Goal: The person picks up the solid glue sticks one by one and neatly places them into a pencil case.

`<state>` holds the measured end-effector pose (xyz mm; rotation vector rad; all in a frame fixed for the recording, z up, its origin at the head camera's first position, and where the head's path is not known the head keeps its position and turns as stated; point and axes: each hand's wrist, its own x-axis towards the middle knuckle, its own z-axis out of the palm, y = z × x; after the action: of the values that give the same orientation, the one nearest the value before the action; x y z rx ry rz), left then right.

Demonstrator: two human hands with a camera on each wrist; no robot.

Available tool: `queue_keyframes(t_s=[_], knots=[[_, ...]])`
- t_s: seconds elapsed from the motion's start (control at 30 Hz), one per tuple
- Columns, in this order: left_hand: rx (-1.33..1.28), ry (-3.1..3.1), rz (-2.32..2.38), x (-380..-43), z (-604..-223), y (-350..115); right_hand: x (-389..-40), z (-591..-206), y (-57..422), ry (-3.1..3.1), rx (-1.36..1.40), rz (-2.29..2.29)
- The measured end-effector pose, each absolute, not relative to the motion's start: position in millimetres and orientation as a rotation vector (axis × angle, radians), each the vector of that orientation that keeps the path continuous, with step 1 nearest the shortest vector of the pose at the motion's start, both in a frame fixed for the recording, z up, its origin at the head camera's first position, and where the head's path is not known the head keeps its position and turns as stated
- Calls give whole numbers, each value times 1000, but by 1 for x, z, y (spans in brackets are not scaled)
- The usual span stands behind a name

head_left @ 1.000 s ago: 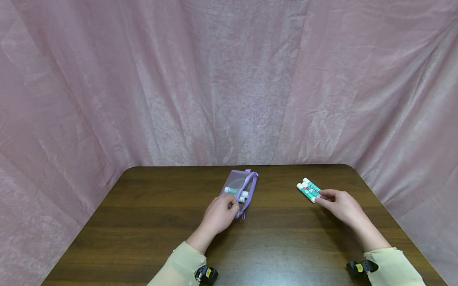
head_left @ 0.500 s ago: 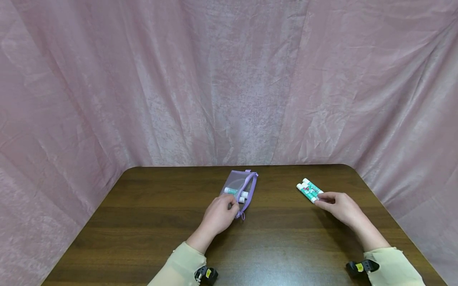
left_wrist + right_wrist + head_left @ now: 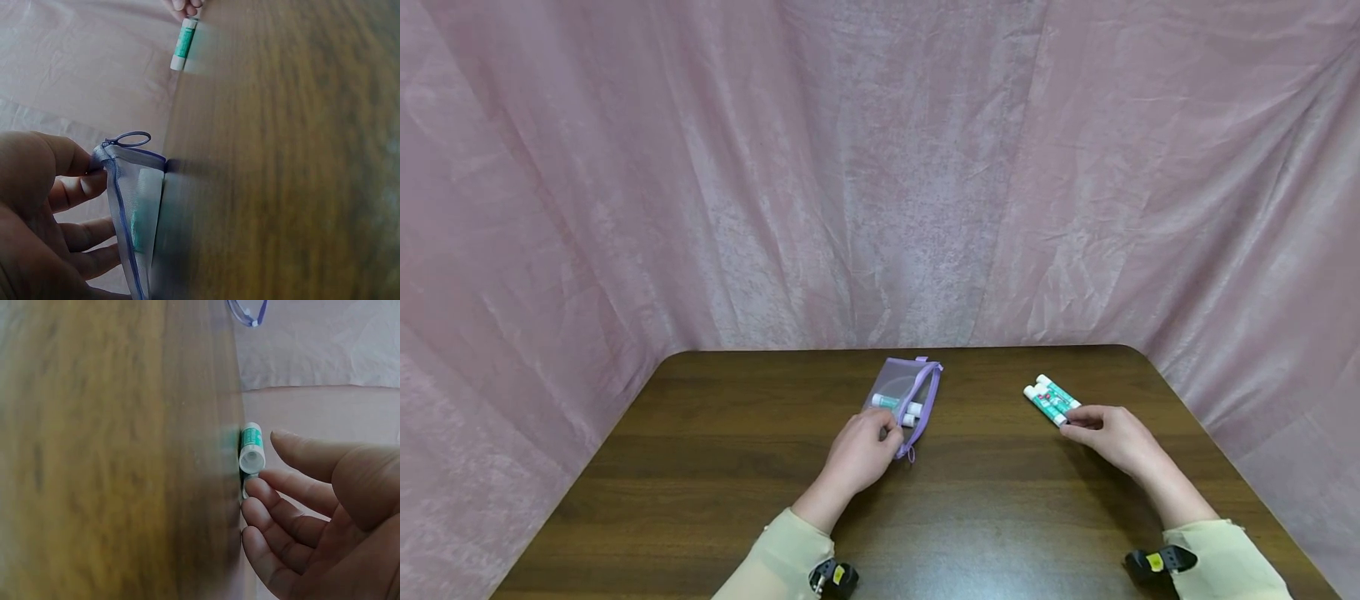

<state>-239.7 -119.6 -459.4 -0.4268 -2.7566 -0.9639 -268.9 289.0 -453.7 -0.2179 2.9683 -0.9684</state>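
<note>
while left grip (image 3: 859, 452) pinches pouch (image 3: 892, 380) edge, across tabletop (image 3: 981, 467) loose right grip (image 3: 1111, 435) adjoins tubes (image 3: 1048, 400)

Unzipped purple pouch (image 3: 893, 377) lies left of teal sticks (image 3: 1045, 405).

One mesh pouch (image 3: 891, 380), two sticks (image 3: 886, 402) visible inside, at least two outside, two wrist cameras (image 3: 1159, 561), one table (image 3: 970, 500).

The thumb and index tips of your right hand (image 3: 1114, 435) have slid slightly toward you since a second ago; just beyond that index fingertip, more of the green, white-ended plastic cylindrical tube (image 3: 1062, 392) now shows uncovered.
</note>
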Motion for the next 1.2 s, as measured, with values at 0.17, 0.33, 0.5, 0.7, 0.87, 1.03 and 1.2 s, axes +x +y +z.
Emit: queue_keyframes(t_s=[0.17,0.33,0.5,0.7,0.87,1.03,1.2], knots=[[-429,-2751,-968,-240,-458,-120,-270,-452,289,2959,-211,-943],[-429,-2750,-958,-240,-459,-120,-272,-454,289,2973,-210,-906],[-444,-2730,-941,-240,-460,-119,-273,-454,288,2985,-175,-889],[-428,-2748,-944,-240,-461,-119,-276,-455,288,3003,-129,-829],[-423,-2755,-940,-240,-461,-119,-278,-456,287,3018,-119,-803],[-418,-2765,-939,-241,-461,-119,-279,-456,286,3023,-97,-785],[-420,-2769,-939,-241,-460,-119,-280,-455,284,3032,-96,-762]])
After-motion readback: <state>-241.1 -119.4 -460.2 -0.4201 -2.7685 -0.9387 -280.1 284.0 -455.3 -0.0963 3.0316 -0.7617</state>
